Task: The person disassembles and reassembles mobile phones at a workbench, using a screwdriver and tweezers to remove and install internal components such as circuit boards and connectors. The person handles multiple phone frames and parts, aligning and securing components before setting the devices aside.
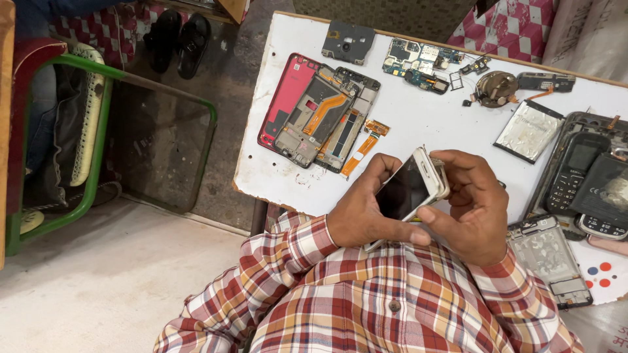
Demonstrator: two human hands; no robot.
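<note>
Here left hand [360, 212] cradles white phone [409, 189]; right hand [474, 209] curls, grip pinching its edge.

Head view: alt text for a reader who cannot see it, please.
Both hands, left and right, hold a white phone over a white table strewn with phone frames, circuit boards, a battery and keypad phones.

On the worktable [418, 124], a stack of opened phone frames [318, 111] lies left of centre, a circuit board [418, 64] at the top, and a battery [528, 131] to the right. Keypad phones [589, 176] sit at the right edge, with a bare phone frame [549, 258] below them. At lower centre, the left hand [363, 209] and right hand [474, 206] flank a smartphone [409, 189]; sandals [178, 40] lie on the floor at upper left.
</note>
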